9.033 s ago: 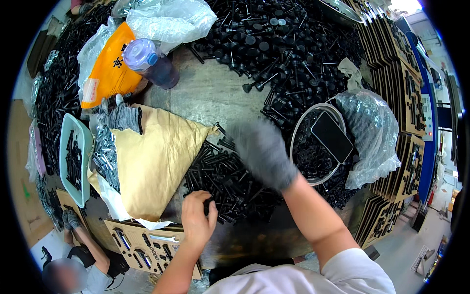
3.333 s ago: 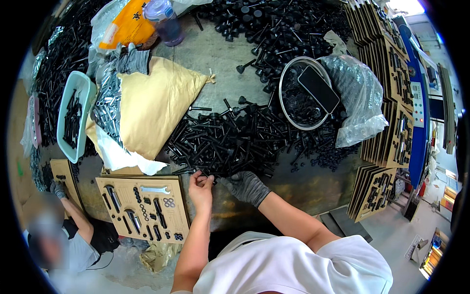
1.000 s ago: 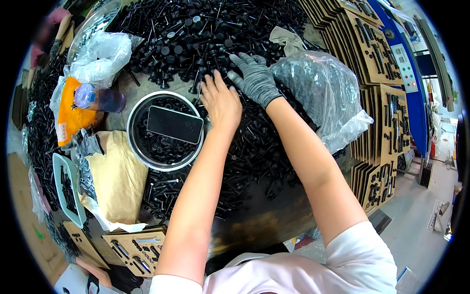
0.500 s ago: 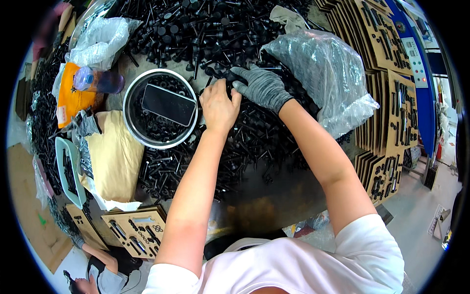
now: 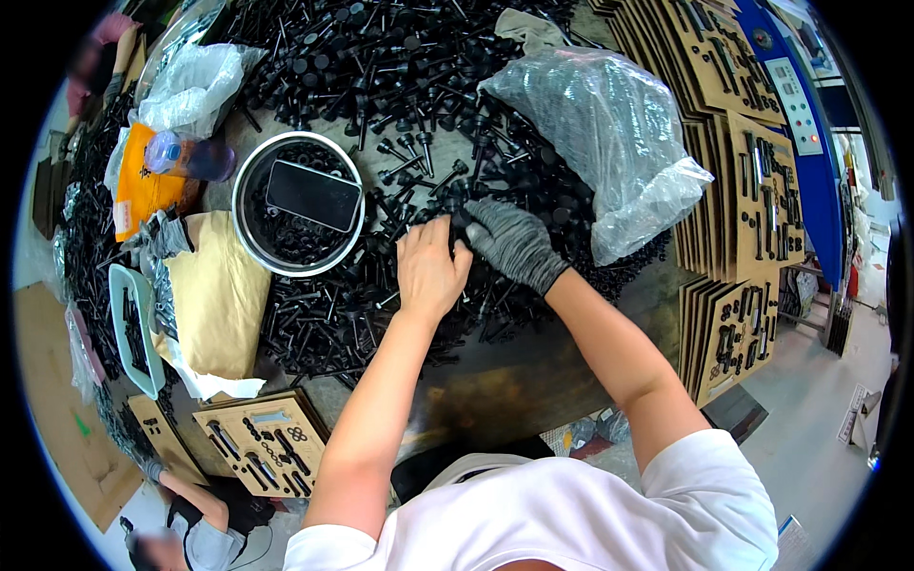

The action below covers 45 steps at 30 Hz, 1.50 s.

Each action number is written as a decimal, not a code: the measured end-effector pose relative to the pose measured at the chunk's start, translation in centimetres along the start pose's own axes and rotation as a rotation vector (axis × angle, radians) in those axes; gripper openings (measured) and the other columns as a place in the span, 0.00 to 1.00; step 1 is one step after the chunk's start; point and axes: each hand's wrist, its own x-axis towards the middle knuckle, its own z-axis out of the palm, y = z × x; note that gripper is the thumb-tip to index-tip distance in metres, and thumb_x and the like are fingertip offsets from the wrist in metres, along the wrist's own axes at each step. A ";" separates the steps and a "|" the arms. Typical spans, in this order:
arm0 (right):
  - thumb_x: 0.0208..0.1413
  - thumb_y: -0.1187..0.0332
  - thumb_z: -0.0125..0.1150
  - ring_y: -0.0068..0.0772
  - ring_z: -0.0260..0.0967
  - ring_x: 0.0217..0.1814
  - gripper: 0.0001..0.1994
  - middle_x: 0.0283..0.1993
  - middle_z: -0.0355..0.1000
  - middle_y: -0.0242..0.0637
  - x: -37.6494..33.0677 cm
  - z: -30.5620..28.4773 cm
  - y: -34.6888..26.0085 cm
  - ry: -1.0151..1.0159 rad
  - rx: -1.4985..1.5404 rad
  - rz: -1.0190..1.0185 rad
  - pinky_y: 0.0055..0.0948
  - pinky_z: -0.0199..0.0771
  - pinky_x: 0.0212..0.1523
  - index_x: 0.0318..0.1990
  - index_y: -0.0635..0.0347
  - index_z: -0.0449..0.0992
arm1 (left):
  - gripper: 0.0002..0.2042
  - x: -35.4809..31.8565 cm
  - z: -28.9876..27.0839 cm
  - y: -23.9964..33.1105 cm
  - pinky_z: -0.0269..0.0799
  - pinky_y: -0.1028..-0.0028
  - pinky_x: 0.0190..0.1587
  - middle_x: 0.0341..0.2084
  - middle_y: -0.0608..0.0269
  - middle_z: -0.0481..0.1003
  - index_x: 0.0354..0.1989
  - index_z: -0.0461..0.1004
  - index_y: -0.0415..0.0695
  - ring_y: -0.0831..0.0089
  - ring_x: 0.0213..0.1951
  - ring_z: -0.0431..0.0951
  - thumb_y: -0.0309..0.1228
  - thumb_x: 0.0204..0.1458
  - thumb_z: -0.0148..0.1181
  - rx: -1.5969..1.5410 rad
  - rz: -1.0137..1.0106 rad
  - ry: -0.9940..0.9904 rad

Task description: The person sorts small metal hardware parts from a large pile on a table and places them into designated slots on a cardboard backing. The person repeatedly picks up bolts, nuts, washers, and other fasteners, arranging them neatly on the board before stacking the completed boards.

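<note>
My bare left hand point(image 5: 430, 271) lies palm down on a heap of black bolts point(image 5: 324, 319), its fingers stretched forward and the thumb apart. To its right my right hand point(image 5: 516, 246), in a grey knit glove, curls its fingers round some dark bolts point(image 5: 458, 202) at the heap's edge; its fingertips are partly hidden among them. The two hands are close together, thumbs facing. Just beyond them a few long bolts with round heads point(image 5: 411, 150) lie loose on the grey tabletop.
Left of my hands, a round metal bowl point(image 5: 240, 233) holds small black parts and a phone point(image 5: 314, 195). Further left are a bottle point(image 5: 195, 157), an orange bag point(image 5: 143, 205), a tan packet point(image 5: 221, 300) and a pale tray point(image 5: 116, 328). Plastic wrap point(image 5: 600, 133) and sample boards point(image 5: 766, 190) stand right. Co-workers appear at left.
Both hands have drawn back toward me, and some bolts have come with them. More bare tabletop and a few separate bolts now show beyond my hands. The view has shifted slightly.
</note>
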 end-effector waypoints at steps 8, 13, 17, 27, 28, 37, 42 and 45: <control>0.54 0.52 0.60 0.51 0.64 0.62 0.32 0.60 0.66 0.52 -6.8 0.2 -4.1 -0.096 -0.133 0.023 0.50 0.59 0.64 0.68 0.44 0.65 | 0.22 -7.0 -1.2 1.4 0.51 0.48 0.69 0.64 0.53 0.66 0.56 0.69 0.35 0.56 0.67 0.62 0.31 0.53 0.56 0.086 0.013 -0.061; 0.55 0.55 0.62 0.52 0.59 0.69 0.28 0.65 0.63 0.52 -10.7 -2.2 -5.2 0.097 -0.167 -0.022 0.51 0.56 0.68 0.64 0.45 0.69 | 0.28 -11.4 -2.6 3.6 0.38 0.40 0.70 0.68 0.49 0.59 0.64 0.62 0.35 0.50 0.71 0.54 0.27 0.52 0.56 0.162 -0.057 -0.035; 0.50 0.66 0.66 0.47 0.63 0.63 0.21 0.61 0.67 0.44 -19.7 -2.6 -4.6 0.183 -0.067 -0.018 0.46 0.66 0.62 0.54 0.48 0.77 | 0.27 -20.9 -2.0 3.5 0.41 0.40 0.70 0.67 0.44 0.60 0.63 0.63 0.35 0.48 0.70 0.56 0.25 0.52 0.55 0.104 0.004 -0.004; 0.50 0.73 0.61 0.49 0.71 0.38 0.07 0.34 0.74 0.41 -34.9 4.3 3.2 0.325 -0.050 0.009 0.45 0.70 0.43 0.37 0.56 0.77 | 0.28 -33.9 4.4 0.2 0.48 0.44 0.69 0.65 0.40 0.59 0.62 0.62 0.36 0.40 0.68 0.57 0.32 0.52 0.58 -0.024 0.003 -0.050; 0.50 0.74 0.61 0.49 0.71 0.38 0.07 0.34 0.74 0.41 -35.0 4.3 3.4 0.321 -0.038 -0.014 0.45 0.71 0.43 0.37 0.56 0.77 | 0.29 -33.9 4.5 0.3 0.49 0.44 0.70 0.65 0.40 0.59 0.62 0.62 0.37 0.41 0.68 0.57 0.32 0.51 0.59 -0.026 0.025 -0.021; 0.49 0.71 0.62 0.46 0.73 0.42 0.06 0.37 0.76 0.42 -35.6 5.0 3.7 0.475 -0.017 -0.108 0.44 0.72 0.45 0.36 0.56 0.78 | 0.26 -35.2 4.7 1.9 0.58 0.55 0.68 0.65 0.42 0.60 0.60 0.66 0.37 0.47 0.66 0.61 0.35 0.54 0.61 0.264 0.076 0.261; 0.51 0.68 0.60 0.47 0.74 0.45 0.07 0.40 0.76 0.42 -37.1 6.1 3.3 0.526 -0.098 -0.090 0.45 0.72 0.49 0.38 0.53 0.79 | 0.22 -36.8 7.1 0.1 0.61 0.57 0.66 0.65 0.42 0.61 0.56 0.69 0.36 0.47 0.65 0.63 0.34 0.56 0.59 0.238 -0.007 0.428; 0.50 0.69 0.61 0.48 0.73 0.45 0.08 0.41 0.76 0.43 -38.8 7.0 3.5 0.542 -0.053 -0.121 0.45 0.72 0.50 0.38 0.53 0.79 | 0.21 -39.0 7.4 0.6 0.60 0.57 0.66 0.65 0.41 0.61 0.56 0.68 0.35 0.47 0.65 0.62 0.34 0.57 0.57 0.233 -0.031 0.459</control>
